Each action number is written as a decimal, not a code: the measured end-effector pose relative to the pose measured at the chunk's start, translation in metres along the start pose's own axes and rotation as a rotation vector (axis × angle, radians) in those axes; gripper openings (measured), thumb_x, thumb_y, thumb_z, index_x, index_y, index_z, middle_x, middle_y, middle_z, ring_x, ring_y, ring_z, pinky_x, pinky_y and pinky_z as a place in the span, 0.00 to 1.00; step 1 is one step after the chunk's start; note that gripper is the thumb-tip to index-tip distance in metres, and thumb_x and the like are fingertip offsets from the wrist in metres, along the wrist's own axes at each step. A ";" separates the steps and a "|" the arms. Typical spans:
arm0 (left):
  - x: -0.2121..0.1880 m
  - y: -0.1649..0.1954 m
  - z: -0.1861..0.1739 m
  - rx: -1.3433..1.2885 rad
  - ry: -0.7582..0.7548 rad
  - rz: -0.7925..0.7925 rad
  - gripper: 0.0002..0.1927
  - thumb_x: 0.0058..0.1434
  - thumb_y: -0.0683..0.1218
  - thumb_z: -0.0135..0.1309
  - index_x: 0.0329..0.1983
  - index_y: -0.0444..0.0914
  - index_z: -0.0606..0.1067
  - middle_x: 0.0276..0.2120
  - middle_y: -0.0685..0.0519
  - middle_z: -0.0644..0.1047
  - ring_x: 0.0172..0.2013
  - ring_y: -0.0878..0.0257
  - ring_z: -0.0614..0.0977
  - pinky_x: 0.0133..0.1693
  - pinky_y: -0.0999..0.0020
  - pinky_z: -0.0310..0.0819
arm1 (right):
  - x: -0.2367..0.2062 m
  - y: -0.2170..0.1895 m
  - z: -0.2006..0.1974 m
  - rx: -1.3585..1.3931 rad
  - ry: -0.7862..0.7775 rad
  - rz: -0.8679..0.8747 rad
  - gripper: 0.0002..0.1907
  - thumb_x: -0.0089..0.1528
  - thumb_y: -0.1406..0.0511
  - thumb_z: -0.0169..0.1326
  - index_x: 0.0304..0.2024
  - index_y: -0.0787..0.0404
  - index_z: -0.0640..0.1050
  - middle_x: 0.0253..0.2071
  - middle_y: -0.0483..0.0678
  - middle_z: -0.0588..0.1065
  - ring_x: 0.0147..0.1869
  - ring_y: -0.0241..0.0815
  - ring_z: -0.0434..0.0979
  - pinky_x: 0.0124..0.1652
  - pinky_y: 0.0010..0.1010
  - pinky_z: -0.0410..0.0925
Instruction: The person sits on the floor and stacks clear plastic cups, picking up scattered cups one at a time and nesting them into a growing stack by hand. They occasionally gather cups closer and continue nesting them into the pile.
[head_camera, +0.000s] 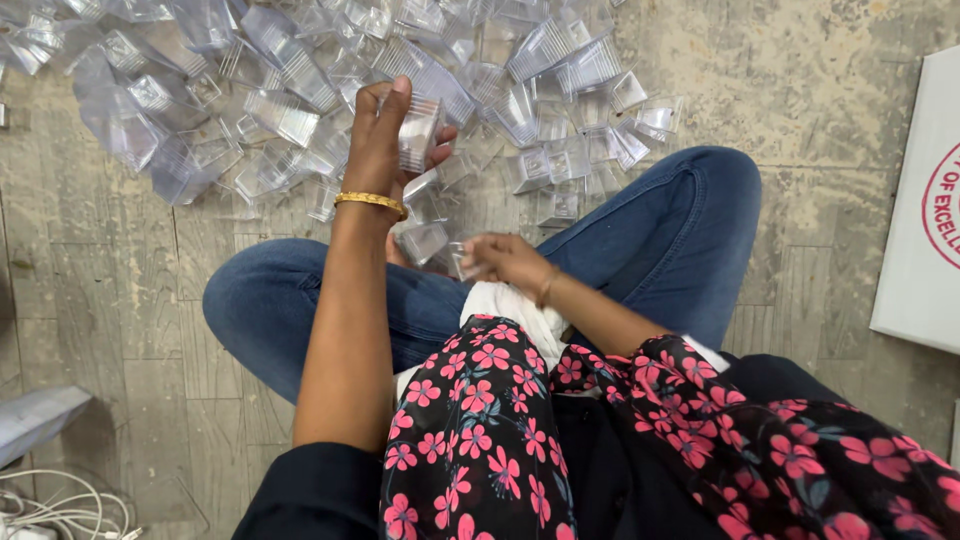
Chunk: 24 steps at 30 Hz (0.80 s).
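I sit cross-legged on the floor in blue jeans. My left hand (385, 135), with a gold bangle on the wrist, is raised and grips a small clear plastic box (420, 130) between thumb and fingers. My right hand (505, 260) rests low by my lap, fingers curled around another small clear plastic piece (465, 265). A further clear box (422, 243) lies on my leg between the two hands. A large heap of clear plastic boxes and lids (300, 80) spreads over the floor just beyond my knees.
The floor is worn grey tile (110, 290). A white cardboard box with a red round print (925, 210) stands at the right edge. White cables (50, 500) and a grey flat item (35, 415) lie at the bottom left.
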<state>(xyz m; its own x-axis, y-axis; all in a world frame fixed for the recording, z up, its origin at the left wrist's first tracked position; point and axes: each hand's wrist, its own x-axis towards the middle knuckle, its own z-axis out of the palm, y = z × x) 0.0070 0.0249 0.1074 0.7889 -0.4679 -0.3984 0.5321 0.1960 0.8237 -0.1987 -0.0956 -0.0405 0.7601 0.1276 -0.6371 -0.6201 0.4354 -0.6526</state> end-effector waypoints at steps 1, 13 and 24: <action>-0.002 0.003 0.001 0.014 0.002 0.006 0.24 0.64 0.60 0.56 0.52 0.42 0.64 0.44 0.48 0.78 0.37 0.56 0.87 0.33 0.64 0.86 | 0.011 0.004 0.001 -0.002 0.015 -0.045 0.20 0.67 0.57 0.55 0.57 0.62 0.77 0.50 0.50 0.80 0.49 0.39 0.81 0.46 0.29 0.76; -0.016 0.020 -0.010 -0.088 0.130 0.043 0.26 0.62 0.63 0.55 0.50 0.42 0.64 0.42 0.46 0.78 0.34 0.54 0.87 0.29 0.63 0.83 | 0.006 -0.082 -0.032 -0.064 0.043 -0.455 0.20 0.63 0.69 0.54 0.58 0.56 0.77 0.53 0.47 0.72 0.57 0.42 0.74 0.57 0.37 0.75; -0.003 -0.003 0.010 0.066 -0.083 -0.024 0.29 0.60 0.69 0.52 0.47 0.41 0.67 0.39 0.49 0.78 0.34 0.53 0.89 0.30 0.64 0.86 | -0.028 -0.064 -0.028 -1.301 -0.077 -0.657 0.19 0.53 0.65 0.65 0.46 0.62 0.79 0.63 0.58 0.64 0.66 0.56 0.73 0.63 0.41 0.68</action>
<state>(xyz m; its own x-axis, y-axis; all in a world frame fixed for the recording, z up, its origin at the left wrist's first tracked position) 0.0001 0.0166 0.1103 0.7464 -0.5421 -0.3860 0.5270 0.1274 0.8402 -0.1856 -0.1523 0.0072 0.9522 0.2923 -0.0888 0.1332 -0.6588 -0.7404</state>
